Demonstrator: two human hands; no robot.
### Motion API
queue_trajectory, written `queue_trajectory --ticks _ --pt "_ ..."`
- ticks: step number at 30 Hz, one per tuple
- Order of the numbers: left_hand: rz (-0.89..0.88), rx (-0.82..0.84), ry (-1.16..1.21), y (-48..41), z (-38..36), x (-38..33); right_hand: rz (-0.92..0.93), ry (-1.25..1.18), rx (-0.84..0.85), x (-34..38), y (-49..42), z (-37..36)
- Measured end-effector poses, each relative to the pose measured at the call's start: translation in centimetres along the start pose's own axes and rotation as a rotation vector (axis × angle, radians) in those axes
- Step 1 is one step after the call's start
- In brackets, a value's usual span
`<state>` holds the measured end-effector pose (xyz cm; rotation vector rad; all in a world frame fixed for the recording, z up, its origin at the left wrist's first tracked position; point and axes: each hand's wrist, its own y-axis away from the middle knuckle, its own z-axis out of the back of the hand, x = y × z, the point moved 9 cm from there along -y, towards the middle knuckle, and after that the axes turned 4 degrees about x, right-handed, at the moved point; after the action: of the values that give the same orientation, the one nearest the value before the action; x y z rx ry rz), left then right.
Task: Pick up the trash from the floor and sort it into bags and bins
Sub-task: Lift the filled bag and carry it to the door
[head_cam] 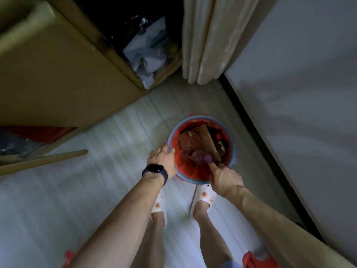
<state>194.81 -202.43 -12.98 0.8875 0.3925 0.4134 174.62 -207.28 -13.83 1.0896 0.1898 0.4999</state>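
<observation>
Cardboard box (pixel 58 74) beside bin (pixel 170 135), curtain (pixel 202 35) behind

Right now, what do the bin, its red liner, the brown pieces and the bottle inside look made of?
The bin: likely hard plastic, with a smooth, grey-blue moulded rim. Its red liner: thin plastic film, glossy and creased. The brown pieces: probably cardboard, flat, matte and straight-edged. The bottle: seemingly clear plastic, with a purple cap.
</observation>
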Motion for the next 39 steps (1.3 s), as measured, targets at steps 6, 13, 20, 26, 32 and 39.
queue_trajectory --ticks 6,13,20,26,32,39 --pt "-0.037 -0.025 0.154 7.5 5.1 1.0 0.007 -0.174 -0.173 3.1 9.4 3.8" --pt "0.193 -0.053 0.339 17.3 1.9 10.2 0.263 -0.218 -0.327 12.8 17.1 4.8" --pt "0.696 -0.083 0.797 30.9 -13.8 20.2 0.583 0.136 -0.144 23.7 20.4 -0.2" --pt "0.883 -0.049 1.131 40.1 -31.9 19.4 0.788 0.486 -0.036 32.7 24.1 -7.0" --pt "1.012 -0.124 1.474 45.5 -43.5 19.5 0.812 0.757 0.094 39.5 23.9 -18.9" --pt "1.079 -0.295 1.666 47.5 -54.2 22.6 0.567 0.729 0.217 44.6 19.8 -30.7"
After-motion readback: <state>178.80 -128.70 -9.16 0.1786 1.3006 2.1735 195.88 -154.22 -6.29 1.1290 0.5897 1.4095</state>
